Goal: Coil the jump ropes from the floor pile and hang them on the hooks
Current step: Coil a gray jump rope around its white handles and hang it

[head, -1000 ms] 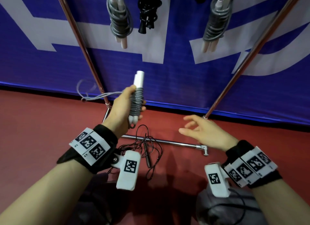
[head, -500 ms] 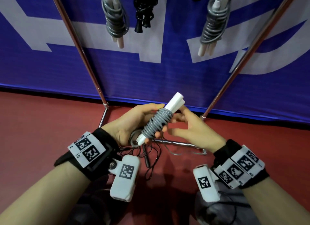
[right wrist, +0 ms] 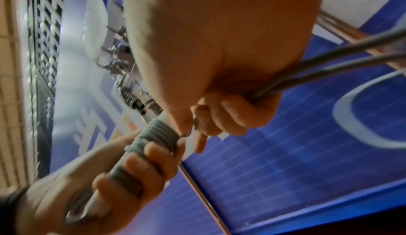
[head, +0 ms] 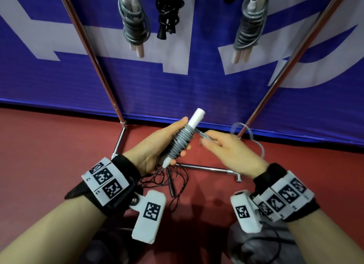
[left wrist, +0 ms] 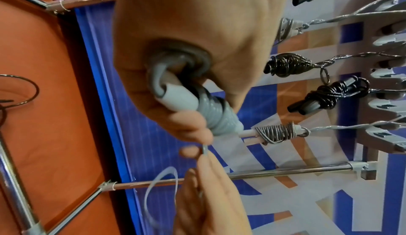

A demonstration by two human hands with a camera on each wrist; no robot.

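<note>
Right hand (head: 230, 151) now pinching cord (head: 202, 135), left hand (head: 155, 147) gripping coil (head: 180, 142)

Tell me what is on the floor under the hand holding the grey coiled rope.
Under the left hand, a tangled black jump rope lies on the red floor across the rack's metal base bar. The hand and wrist hide part of it.

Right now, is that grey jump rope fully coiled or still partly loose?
Partly loose: the left hand grips the grey jump rope, coiled round its handles; the right hand pinches a free tail.

Left hand (head: 157, 145) gripping; right hand (head: 226, 151) apparently pinching.
</note>
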